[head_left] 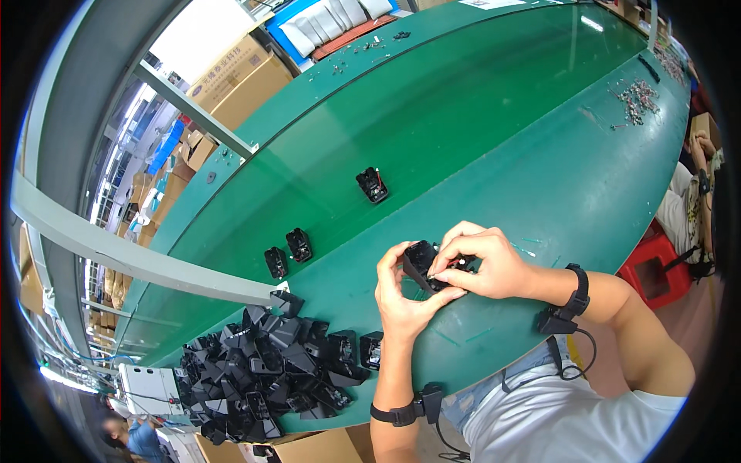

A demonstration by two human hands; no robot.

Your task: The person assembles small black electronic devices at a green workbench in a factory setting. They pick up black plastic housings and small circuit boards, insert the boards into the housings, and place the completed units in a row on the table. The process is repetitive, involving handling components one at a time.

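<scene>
Pale shirt (548, 424) at five o'clock, a person cups an open black housing (417, 261) just off centre in the curved left hand (400, 307); the right hand (492, 262), pinched narrow, works at it, its grip hidden. Inside fitting or adjusting appears under way; the next move likely calls for steady support and delicate fingertips. From the housing, piled black casings (270, 359) lie at eight o'clock; on the green belt (463, 116), two similar units (299, 245) sit near nine, another (372, 185) at eleven.

This looks like a factory, with its green conveyor belt (478, 116), heaped black housings (266, 359) and cartons (255, 91).
</scene>
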